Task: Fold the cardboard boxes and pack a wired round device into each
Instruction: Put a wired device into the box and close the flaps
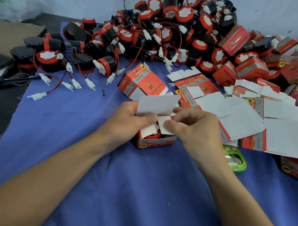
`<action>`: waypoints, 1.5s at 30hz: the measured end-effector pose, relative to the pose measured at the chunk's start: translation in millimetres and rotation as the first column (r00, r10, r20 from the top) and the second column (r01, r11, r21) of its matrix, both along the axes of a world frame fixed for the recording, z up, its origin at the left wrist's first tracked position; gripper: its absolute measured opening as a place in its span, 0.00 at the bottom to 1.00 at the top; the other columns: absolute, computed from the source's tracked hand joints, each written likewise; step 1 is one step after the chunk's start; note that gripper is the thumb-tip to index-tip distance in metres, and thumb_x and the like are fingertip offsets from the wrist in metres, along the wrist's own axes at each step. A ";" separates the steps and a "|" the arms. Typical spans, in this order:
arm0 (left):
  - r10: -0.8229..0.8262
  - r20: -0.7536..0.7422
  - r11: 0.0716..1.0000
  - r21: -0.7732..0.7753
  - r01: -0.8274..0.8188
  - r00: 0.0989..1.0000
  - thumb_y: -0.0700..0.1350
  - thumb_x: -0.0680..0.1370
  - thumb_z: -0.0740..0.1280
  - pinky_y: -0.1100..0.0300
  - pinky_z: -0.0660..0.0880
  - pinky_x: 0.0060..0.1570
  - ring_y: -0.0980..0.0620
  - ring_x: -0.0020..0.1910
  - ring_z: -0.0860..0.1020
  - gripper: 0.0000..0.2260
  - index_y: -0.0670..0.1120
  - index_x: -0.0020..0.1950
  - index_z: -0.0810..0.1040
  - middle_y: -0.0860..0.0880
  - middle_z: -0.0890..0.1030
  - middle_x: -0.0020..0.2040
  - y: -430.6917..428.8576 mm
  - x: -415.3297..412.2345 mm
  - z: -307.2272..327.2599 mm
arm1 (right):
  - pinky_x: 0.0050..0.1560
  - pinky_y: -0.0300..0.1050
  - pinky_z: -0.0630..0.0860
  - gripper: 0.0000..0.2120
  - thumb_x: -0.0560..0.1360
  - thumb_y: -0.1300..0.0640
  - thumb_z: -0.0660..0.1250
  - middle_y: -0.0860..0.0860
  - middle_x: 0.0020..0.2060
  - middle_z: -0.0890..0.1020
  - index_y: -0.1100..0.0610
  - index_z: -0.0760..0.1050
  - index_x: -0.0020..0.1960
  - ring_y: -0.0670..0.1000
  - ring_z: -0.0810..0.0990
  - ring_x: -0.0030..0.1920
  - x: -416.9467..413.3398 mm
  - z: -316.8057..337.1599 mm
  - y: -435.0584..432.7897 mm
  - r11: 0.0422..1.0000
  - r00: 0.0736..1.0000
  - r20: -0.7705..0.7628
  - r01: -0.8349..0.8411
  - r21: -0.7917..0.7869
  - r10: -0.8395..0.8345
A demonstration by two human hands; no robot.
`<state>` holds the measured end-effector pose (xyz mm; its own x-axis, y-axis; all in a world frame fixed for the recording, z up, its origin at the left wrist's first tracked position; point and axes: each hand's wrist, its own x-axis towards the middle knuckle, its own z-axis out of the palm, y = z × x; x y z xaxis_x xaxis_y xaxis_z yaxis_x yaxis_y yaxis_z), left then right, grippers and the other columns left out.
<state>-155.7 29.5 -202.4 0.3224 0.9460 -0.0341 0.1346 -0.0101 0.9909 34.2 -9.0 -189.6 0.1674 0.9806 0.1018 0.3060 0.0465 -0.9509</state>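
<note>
**A:** Start at the left. What's there?

**B:** A dark pen (9,78) lies by the left edge of the blue cloth (82,170). Loose round devices (47,58) sit nearby with red and black wires and white plugs. They thicken into a pile (173,22) at far centre.

**A:** And the hands?

**B:** The left hand (129,119) curls round the tall white lid flap (157,101), thumb on its near face, and holds it up and back. Below it the open box (156,144) stands near centre on the cloth. A red device (152,136) is already down inside it.

**A:** The other one?

**B:** The right hand (196,131) pinches a small white side flap (162,124) between thumb and forefinger. It is bending the flap inward over the device.

**A:** So which step is this?

**B:** Closing, I'd judge. The box is formed and filled, but its top is not yet shut.

**A:** What does the next move need?

**B:** The side flaps should lie flat over the device with the wire and plug kept beneath them. Then the lid flap has to come down and its edge tuck inside the front wall. A stray wire could hold the lid up.

**A:** Further right?

**B:** A green gadget (235,160) sits just beside the right wrist, partly under the flat box blanks (266,117) fanned out there. Closed red boxes (251,68) are heaped far right.
</note>
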 end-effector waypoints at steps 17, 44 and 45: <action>-0.109 -0.397 0.912 0.325 0.250 0.911 0.46 0.67 0.69 0.69 0.74 0.57 0.63 0.63 0.78 0.19 0.57 0.55 0.88 0.63 0.84 0.58 -11.1 -33.7 29.9 | 0.55 0.24 0.71 0.21 0.74 0.61 0.72 0.35 0.65 0.78 0.40 0.83 0.62 0.26 0.71 0.65 29.2 25.4 -6.7 0.865 0.832 0.241 -0.474 -0.163 0.500; -0.069 -0.286 0.909 0.376 0.178 0.956 0.52 0.72 0.77 0.63 0.78 0.59 0.62 0.61 0.80 0.09 0.61 0.52 0.87 0.64 0.85 0.56 -9.7 -24.8 10.4 | 0.44 0.38 0.81 0.05 0.75 0.59 0.75 0.39 0.55 0.86 0.52 0.89 0.48 0.36 0.79 0.62 21.8 15.3 -9.5 0.902 0.912 -0.159 -0.402 -0.158 0.379; -0.064 -0.279 0.914 0.369 0.168 0.958 0.53 0.71 0.76 0.62 0.78 0.59 0.62 0.61 0.81 0.10 0.60 0.52 0.88 0.64 0.85 0.56 -9.6 -24.1 9.1 | 0.44 0.39 0.81 0.05 0.76 0.59 0.74 0.40 0.56 0.85 0.52 0.89 0.47 0.36 0.79 0.62 21.7 15.3 -9.8 0.900 0.911 -0.180 -0.401 -0.169 0.372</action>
